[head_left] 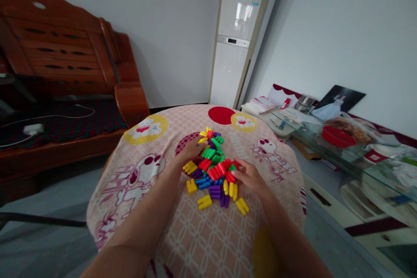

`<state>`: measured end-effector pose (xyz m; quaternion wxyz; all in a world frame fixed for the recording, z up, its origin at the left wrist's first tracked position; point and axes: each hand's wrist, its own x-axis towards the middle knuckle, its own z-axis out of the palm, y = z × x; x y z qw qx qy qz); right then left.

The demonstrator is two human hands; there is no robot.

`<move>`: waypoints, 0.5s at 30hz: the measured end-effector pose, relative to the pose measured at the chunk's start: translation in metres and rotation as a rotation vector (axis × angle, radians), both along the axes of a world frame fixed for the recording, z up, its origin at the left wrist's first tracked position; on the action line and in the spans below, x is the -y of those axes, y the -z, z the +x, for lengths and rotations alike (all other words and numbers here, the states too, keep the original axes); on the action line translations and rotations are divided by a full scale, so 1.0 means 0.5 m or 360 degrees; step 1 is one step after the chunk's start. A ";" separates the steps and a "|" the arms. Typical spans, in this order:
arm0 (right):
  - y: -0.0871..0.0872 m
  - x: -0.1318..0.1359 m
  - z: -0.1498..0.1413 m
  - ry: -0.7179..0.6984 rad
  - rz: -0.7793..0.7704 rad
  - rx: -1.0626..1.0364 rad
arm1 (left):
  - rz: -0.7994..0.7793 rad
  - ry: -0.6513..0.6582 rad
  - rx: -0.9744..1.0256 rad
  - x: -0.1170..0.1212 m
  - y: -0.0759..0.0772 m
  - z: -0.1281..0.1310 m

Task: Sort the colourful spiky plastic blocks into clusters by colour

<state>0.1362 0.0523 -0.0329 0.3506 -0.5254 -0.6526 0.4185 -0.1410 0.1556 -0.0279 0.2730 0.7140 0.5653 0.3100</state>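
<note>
A heap of plastic building pieces in red, green, blue, purple and yellow (215, 169) lies on the cloth-covered round table (156, 221). My left hand (191, 148) rests along the heap's far left side, fingers stretched toward its yellow pieces (202, 134); its fingertips are partly hidden. On the right side, my right hand (250, 177) has thumb and fingers apart, touching the edge of the heap by a red piece (230, 177). Red pieces (217, 170) lie on top between the hands. Nearest to me are loose yellow pieces (242, 206) and a purple one (215, 191).
A glass-topped cabinet (325, 156) on the right carries papers (260, 104), a red bowl (339, 136) and bags. A wooden bench (65, 52) stands on the left. Behind the table rises a tall white air conditioner (230, 69).
</note>
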 end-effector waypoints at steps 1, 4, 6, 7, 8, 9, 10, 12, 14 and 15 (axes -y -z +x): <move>0.001 -0.002 -0.031 -0.0108 0.0030 -0.0095 | -0.0004 0.0016 0.0098 0.005 -0.002 0.019; -0.010 -0.011 -0.103 -0.0197 0.0165 -0.0202 | 0.0005 0.0186 0.0405 0.025 -0.012 0.059; -0.024 -0.011 -0.116 -0.0269 0.0227 -0.0240 | -0.0012 0.0344 0.0623 0.036 -0.020 0.068; -0.031 -0.007 -0.112 -0.0324 0.0232 -0.0264 | -0.0040 0.0406 0.0725 0.041 -0.025 0.069; -0.037 -0.002 -0.099 -0.0367 0.0220 -0.0282 | -0.0078 0.0456 0.0810 0.044 -0.031 0.069; -0.042 0.005 -0.081 -0.0386 0.0198 -0.0283 | -0.0107 0.0497 0.0860 0.046 -0.039 0.067; -0.045 0.014 -0.059 -0.0374 0.0171 -0.0265 | -0.0109 0.0528 0.0858 0.049 -0.048 0.066; -0.047 0.033 -0.008 -0.0242 0.0108 -0.0133 | -0.0003 0.0599 0.0646 0.060 -0.073 0.067; -0.044 0.048 0.036 -0.0042 -0.0043 0.0019 | 0.0177 0.0723 0.0233 0.084 -0.100 0.080; -0.041 0.053 0.052 0.0034 -0.0140 0.0053 | 0.0256 0.0812 0.0024 0.104 -0.110 0.092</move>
